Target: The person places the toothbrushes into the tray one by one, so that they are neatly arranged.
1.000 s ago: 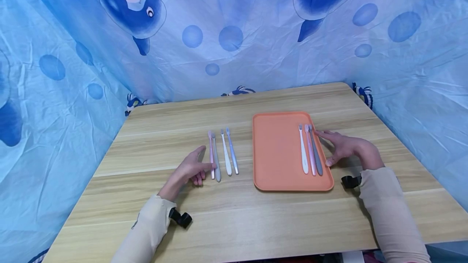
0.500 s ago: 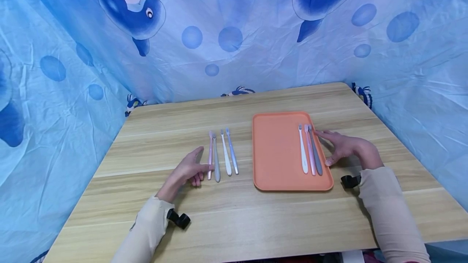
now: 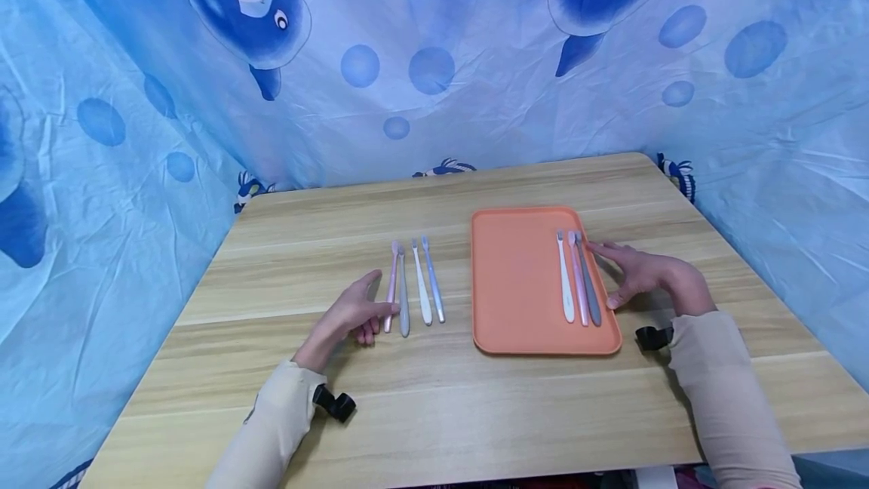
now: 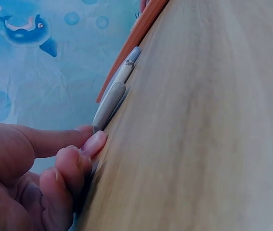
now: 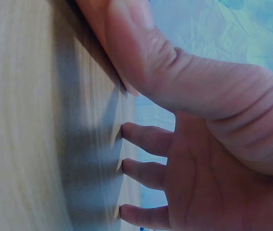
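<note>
Four brushes lie left; the half-curled left hand overlaps the pink one, grip unclear; the spread right hand merely touches the tray at right.

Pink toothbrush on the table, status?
Left hand at pink toothbrush, grip unclear. Right hand touching orange tray. Gray toothbrush, white toothbrush, blue toothbrush between pink and tray.

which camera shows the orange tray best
The head view: it shows nearly the whole tray from above, with three toothbrushes lying in it. The left wrist view shows a slanting strip of its edge; the right wrist view, a small piece partly hidden by the right hand.
</note>
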A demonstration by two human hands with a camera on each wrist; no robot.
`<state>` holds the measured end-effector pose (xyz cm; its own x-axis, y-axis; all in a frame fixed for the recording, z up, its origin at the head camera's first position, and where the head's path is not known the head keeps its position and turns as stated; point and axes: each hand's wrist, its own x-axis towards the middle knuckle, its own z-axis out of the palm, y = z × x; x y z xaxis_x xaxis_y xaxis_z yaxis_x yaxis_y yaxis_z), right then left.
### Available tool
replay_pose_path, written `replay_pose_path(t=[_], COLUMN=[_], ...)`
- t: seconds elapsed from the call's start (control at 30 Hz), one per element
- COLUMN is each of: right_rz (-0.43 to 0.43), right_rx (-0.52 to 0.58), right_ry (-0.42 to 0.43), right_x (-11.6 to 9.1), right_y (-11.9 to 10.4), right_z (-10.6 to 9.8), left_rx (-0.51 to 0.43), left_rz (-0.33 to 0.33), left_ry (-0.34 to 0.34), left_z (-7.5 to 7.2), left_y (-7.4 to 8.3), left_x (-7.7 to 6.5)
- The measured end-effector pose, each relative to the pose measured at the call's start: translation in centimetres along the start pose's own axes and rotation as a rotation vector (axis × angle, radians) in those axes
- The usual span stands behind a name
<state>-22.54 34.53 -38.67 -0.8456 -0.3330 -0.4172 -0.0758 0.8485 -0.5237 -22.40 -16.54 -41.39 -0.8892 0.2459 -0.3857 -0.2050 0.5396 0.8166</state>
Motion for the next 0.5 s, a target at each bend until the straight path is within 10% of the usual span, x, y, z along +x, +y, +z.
replay_pose_path(t=[0.5], right_rz=[-0.007], right_rx=[-0.007], right_ry=[0.004], right_x=[-0.08], right_y=[0.0], right_z=[0.1], left_rx=[0.024], left_rz=[-0.016], left_ry=[-0.009], left_z=[-0.4], left_y=[-0.14], left_x=[-0.19])
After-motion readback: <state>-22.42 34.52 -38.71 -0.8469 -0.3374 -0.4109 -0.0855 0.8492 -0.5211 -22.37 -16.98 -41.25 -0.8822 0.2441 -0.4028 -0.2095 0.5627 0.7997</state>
